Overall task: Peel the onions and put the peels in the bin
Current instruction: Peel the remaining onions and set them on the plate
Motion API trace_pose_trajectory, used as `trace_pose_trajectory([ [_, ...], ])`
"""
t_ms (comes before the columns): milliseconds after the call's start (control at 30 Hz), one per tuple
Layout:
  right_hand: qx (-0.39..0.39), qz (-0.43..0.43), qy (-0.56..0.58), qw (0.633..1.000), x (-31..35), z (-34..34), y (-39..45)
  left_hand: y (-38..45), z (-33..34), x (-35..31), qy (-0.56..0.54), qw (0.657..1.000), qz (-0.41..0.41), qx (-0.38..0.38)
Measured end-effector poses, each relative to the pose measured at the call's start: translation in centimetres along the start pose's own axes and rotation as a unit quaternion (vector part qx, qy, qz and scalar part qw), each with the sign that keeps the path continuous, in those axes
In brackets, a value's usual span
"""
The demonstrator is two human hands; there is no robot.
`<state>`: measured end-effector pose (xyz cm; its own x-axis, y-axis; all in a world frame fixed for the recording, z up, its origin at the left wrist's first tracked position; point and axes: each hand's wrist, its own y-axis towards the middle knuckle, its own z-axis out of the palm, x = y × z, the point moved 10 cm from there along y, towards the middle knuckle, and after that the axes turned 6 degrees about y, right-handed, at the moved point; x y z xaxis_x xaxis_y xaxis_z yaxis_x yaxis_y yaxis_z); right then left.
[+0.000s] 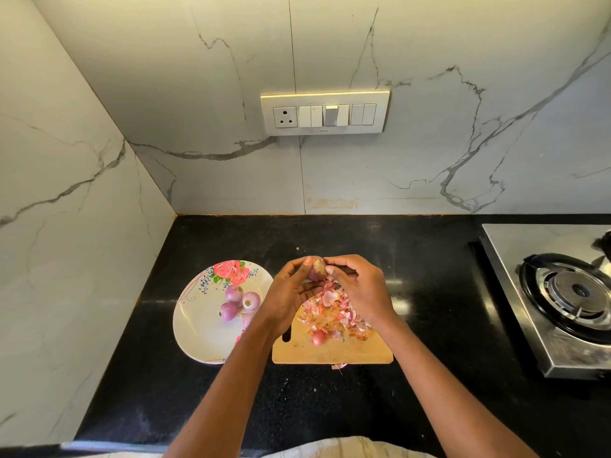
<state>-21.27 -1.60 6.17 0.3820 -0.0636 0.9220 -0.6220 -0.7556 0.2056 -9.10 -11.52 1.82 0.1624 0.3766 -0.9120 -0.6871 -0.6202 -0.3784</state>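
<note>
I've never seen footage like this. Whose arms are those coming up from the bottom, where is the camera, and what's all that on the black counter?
There is no machine here: the arms belong to a person wearing a wide-angle camera on their head, so you look down as they do. Their left hand holds a small onion, while the right hand pinches at its skin. Below lies a wooden cutting board with a heap of pink peels and one more onion. To the left, a flowered plate holds several peeled onions. At the right edge stands a steel gas stove. No bin is in view.
</note>
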Motion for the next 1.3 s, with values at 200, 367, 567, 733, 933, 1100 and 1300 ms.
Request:
trace_pose_trajectory([
  [200, -0.017, -0.071, -0.045, 0.996, 2.1, -0.7, 0.3, -0.1, 0.1, -1.0, 0.061, 0.998, 0.031, 0.002],
  [367, -0.014, -0.092, -0.062, 0.994, 2.5, -1.0, 0.2, -0.2, 0.2, -1.9, 0.090, 0.995, 0.044, 0.013],
  [567, -0.031, -0.090, -0.070, 0.993, 2.6, -0.8, -0.5, -0.7, 0.1, -1.3, 0.107, 0.993, 0.040, 0.019],
  [733, -0.022, -0.079, -0.070, 0.994, 2.7, -0.5, -0.1, -0.8, 0.5, -0.6, 0.095, 0.995, 0.010, 0.013],
  [933, -0.029, 0.005, -0.015, 0.999, 1.0, -0.8, 0.3, -1.0, 0.7, -0.3, 0.053, 0.998, -0.025, 0.019],
  [1100, 0.004, 0.038, 0.029, 0.999, 0.5, -0.4, 0.3, -1.0, 0.4, -0.4, 0.034, 0.999, -0.037, 0.013],
  [1300, 0.061, 0.009, 0.037, 0.997, 1.3, 0.7, 0.2, -0.7, 0.1, -1.0, 0.051, 0.999, -0.007, -0.006],
])
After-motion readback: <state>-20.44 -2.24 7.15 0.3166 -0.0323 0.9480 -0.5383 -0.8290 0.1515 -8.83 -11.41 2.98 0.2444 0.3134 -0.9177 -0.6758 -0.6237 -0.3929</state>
